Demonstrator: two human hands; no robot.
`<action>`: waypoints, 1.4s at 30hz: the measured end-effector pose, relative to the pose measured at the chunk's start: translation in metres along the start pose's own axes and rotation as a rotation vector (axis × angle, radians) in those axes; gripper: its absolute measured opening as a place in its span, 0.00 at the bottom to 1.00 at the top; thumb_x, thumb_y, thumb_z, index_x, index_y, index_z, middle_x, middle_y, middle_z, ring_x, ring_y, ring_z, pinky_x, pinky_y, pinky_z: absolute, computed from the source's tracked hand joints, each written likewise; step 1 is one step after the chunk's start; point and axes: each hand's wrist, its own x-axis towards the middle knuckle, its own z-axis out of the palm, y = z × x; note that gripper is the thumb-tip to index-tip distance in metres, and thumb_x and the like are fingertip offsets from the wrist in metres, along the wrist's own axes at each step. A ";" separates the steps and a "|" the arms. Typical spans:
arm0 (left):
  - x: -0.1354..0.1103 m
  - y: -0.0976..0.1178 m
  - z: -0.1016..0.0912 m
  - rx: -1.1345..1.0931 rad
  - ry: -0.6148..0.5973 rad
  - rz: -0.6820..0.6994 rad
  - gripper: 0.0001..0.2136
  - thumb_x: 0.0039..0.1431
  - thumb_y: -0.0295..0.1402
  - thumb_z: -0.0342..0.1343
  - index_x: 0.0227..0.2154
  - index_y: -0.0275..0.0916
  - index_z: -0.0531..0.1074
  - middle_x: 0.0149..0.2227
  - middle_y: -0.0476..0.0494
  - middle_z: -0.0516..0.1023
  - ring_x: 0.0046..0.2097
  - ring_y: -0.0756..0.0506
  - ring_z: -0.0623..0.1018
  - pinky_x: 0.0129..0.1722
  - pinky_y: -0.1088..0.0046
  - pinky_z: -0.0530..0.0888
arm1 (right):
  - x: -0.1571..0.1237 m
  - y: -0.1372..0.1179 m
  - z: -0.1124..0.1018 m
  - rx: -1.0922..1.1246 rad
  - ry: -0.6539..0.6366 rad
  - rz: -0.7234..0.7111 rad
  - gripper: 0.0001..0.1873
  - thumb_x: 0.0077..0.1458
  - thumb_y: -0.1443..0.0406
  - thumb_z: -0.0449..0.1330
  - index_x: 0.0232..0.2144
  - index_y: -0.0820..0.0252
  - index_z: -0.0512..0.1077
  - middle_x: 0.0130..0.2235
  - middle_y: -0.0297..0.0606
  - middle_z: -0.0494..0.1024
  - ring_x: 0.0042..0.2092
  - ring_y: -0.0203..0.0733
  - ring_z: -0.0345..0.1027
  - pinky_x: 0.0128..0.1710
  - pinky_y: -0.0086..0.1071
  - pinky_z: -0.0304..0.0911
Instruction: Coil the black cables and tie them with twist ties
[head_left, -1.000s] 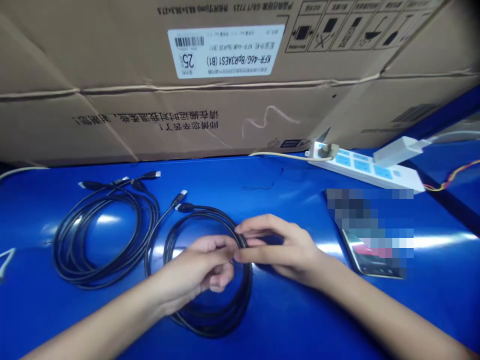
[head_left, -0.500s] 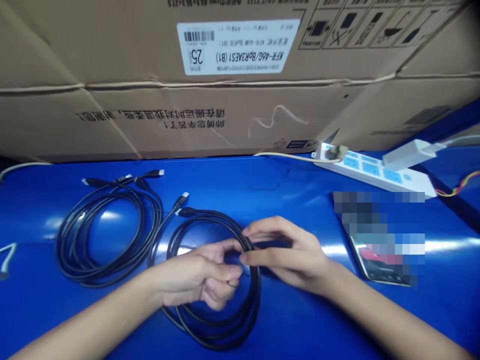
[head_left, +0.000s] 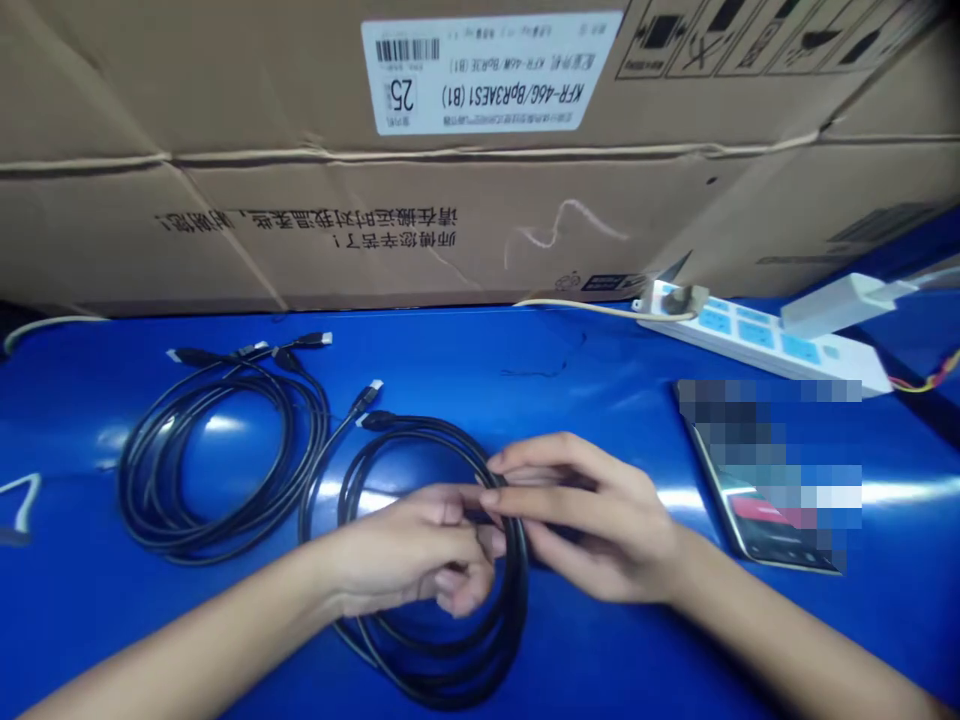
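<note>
Left hand point(head_left: 409, 555), right hand point(head_left: 600, 525): fingers closed on black rubber cable coil point(head_left: 427, 670); grip point hidden behind fingers; second coil point(head_left: 217, 470) lies apart.

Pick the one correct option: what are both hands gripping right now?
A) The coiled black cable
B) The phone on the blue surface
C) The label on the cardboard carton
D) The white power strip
A: the left hand and right hand meet on the coiled black cable, which lies on the blue tabletop.
</note>
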 end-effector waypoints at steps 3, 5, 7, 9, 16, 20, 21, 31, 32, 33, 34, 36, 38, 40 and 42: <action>0.001 -0.002 0.000 -0.078 0.035 0.017 0.09 0.52 0.28 0.64 0.25 0.39 0.68 0.18 0.53 0.71 0.20 0.55 0.65 0.24 0.77 0.62 | 0.001 -0.001 -0.001 -0.014 -0.007 -0.004 0.19 0.59 0.75 0.58 0.51 0.59 0.75 0.50 0.45 0.77 0.50 0.40 0.77 0.45 0.28 0.76; 0.001 -0.003 -0.002 -0.101 0.051 0.050 0.08 0.51 0.26 0.65 0.27 0.38 0.70 0.20 0.53 0.72 0.22 0.54 0.67 0.27 0.76 0.65 | 0.001 0.000 -0.002 -0.018 -0.007 -0.001 0.18 0.59 0.75 0.58 0.50 0.59 0.76 0.50 0.45 0.77 0.50 0.40 0.77 0.45 0.29 0.76; 0.001 -0.005 -0.003 -0.096 0.061 0.087 0.08 0.52 0.29 0.67 0.32 0.37 0.73 0.25 0.50 0.75 0.27 0.53 0.72 0.31 0.76 0.69 | 0.001 0.002 -0.003 -0.024 -0.014 0.000 0.19 0.60 0.75 0.57 0.50 0.58 0.76 0.50 0.45 0.77 0.50 0.40 0.77 0.44 0.29 0.76; 0.001 -0.007 -0.005 -0.062 0.064 0.122 0.11 0.55 0.36 0.67 0.36 0.35 0.74 0.32 0.45 0.77 0.32 0.51 0.76 0.33 0.75 0.71 | 0.001 0.003 -0.004 -0.024 -0.022 0.006 0.19 0.59 0.75 0.56 0.50 0.57 0.76 0.50 0.45 0.77 0.49 0.41 0.77 0.43 0.30 0.77; 0.001 -0.011 0.003 0.208 0.173 0.220 0.15 0.61 0.40 0.61 0.44 0.39 0.66 0.34 0.42 0.81 0.30 0.48 0.78 0.30 0.71 0.74 | 0.008 -0.001 -0.006 0.235 0.018 0.150 0.18 0.59 0.76 0.55 0.46 0.58 0.77 0.46 0.44 0.78 0.47 0.42 0.77 0.45 0.34 0.76; 0.006 -0.015 0.009 0.246 0.270 0.303 0.14 0.59 0.34 0.61 0.45 0.38 0.66 0.33 0.42 0.83 0.29 0.47 0.79 0.31 0.70 0.75 | 0.010 -0.005 0.004 0.557 0.080 0.361 0.11 0.62 0.73 0.61 0.45 0.55 0.73 0.46 0.41 0.75 0.44 0.39 0.76 0.42 0.31 0.77; 0.007 -0.016 0.010 0.234 0.295 0.316 0.15 0.58 0.33 0.62 0.45 0.39 0.66 0.32 0.43 0.83 0.29 0.47 0.79 0.30 0.70 0.76 | 0.010 -0.006 0.006 0.628 0.082 0.406 0.12 0.61 0.72 0.62 0.45 0.55 0.71 0.47 0.40 0.73 0.43 0.38 0.76 0.41 0.31 0.77; 0.006 -0.013 0.010 0.126 0.415 0.328 0.27 0.41 0.21 0.63 0.45 0.43 0.60 0.20 0.54 0.80 0.22 0.46 0.79 0.22 0.76 0.71 | 0.016 -0.007 -0.006 0.408 -0.191 0.553 0.09 0.57 0.65 0.67 0.35 0.56 0.68 0.32 0.30 0.70 0.33 0.37 0.62 0.32 0.29 0.62; 0.006 -0.012 0.011 0.124 0.417 0.333 0.28 0.41 0.21 0.64 0.44 0.43 0.60 0.20 0.54 0.80 0.22 0.46 0.79 0.22 0.76 0.71 | 0.016 -0.006 -0.007 0.417 -0.247 0.565 0.07 0.59 0.64 0.66 0.34 0.57 0.70 0.31 0.30 0.70 0.33 0.36 0.62 0.32 0.29 0.61; 0.006 -0.011 0.011 0.130 0.421 0.337 0.28 0.41 0.21 0.64 0.44 0.43 0.60 0.20 0.55 0.80 0.22 0.46 0.79 0.22 0.76 0.72 | 0.016 -0.006 -0.008 0.431 -0.293 0.568 0.06 0.62 0.63 0.64 0.34 0.58 0.72 0.30 0.30 0.71 0.32 0.36 0.63 0.32 0.29 0.61; 0.006 -0.011 0.011 0.139 0.430 0.338 0.27 0.40 0.21 0.64 0.43 0.44 0.60 0.19 0.56 0.79 0.21 0.47 0.79 0.23 0.76 0.72 | 0.016 -0.005 -0.008 0.454 -0.327 0.567 0.07 0.64 0.63 0.62 0.33 0.59 0.74 0.30 0.31 0.72 0.32 0.36 0.64 0.33 0.29 0.62; 0.007 -0.011 0.011 0.152 0.452 0.345 0.27 0.39 0.21 0.65 0.41 0.44 0.60 0.18 0.58 0.77 0.20 0.48 0.77 0.22 0.76 0.72 | 0.015 -0.004 -0.008 0.524 -0.349 0.584 0.10 0.67 0.62 0.60 0.34 0.60 0.77 0.33 0.34 0.75 0.35 0.38 0.68 0.36 0.30 0.65; 0.008 -0.011 0.010 0.163 0.477 0.353 0.25 0.38 0.22 0.65 0.38 0.44 0.60 0.18 0.58 0.77 0.19 0.48 0.76 0.21 0.76 0.72 | 0.014 -0.002 -0.007 0.624 -0.345 0.634 0.13 0.67 0.58 0.59 0.36 0.60 0.78 0.36 0.37 0.77 0.37 0.39 0.71 0.38 0.31 0.67; 0.009 -0.012 0.010 0.180 0.481 0.355 0.24 0.39 0.22 0.65 0.37 0.44 0.61 0.19 0.57 0.78 0.19 0.49 0.76 0.22 0.76 0.72 | 0.014 -0.001 -0.005 0.727 -0.338 0.695 0.17 0.66 0.53 0.60 0.35 0.61 0.77 0.37 0.38 0.78 0.37 0.40 0.72 0.39 0.32 0.69; 0.009 -0.012 0.009 0.189 0.468 0.352 0.23 0.41 0.22 0.65 0.39 0.44 0.62 0.19 0.56 0.79 0.20 0.49 0.77 0.23 0.75 0.73 | 0.014 0.000 -0.005 0.806 -0.338 0.733 0.19 0.64 0.50 0.61 0.34 0.61 0.76 0.35 0.37 0.77 0.37 0.41 0.73 0.39 0.34 0.70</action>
